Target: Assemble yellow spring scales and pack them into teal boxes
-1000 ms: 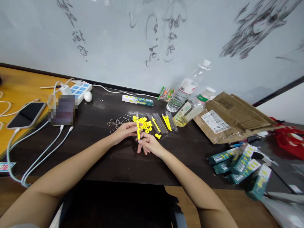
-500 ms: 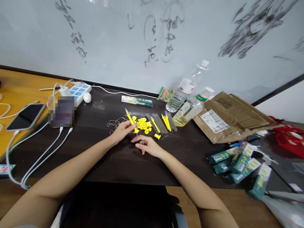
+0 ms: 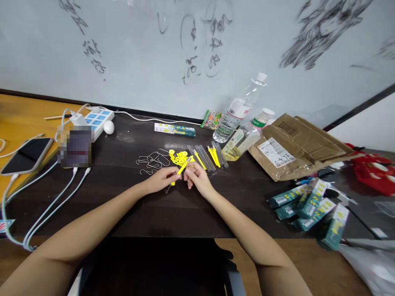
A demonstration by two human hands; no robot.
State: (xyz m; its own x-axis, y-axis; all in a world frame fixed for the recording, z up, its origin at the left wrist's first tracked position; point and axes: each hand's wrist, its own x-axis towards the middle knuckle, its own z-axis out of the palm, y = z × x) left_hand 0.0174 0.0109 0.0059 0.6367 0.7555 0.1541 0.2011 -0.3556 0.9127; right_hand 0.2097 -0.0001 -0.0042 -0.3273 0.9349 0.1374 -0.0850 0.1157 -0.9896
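Presently both hands work together above the near part of the desk (image 3: 148,213). The left hand (image 3: 161,179) grasps a yellow tool (image 3: 181,169) about its middle, pinched between thumb and fingers. Its long axis runs aslant: a thin metal end points down and to the left, towards the near edge, while the upper end rises away to the right. That upper end lies directly at the fingers of the right hand (image 3: 199,177), the nearer hand to it. The right fingers are curled at the tip; whether they grip it cannot be told.

To the right, near the desk's edge, teal boxes (image 3: 333,230) lie heaped, contents unseen. Just beyond the hands is a pile of yellow caps (image 3: 180,157), with wire hooks (image 3: 157,159) to its left. Clear sleeves (image 3: 206,158) lie to its right; one appears to contain a yellow stick. The package (image 3: 296,148) shows nothing of its contents.

Farther back, the small bottle (image 3: 247,137) holds some yellowish liquid, and the tall bottle (image 3: 236,111) clear liquid.
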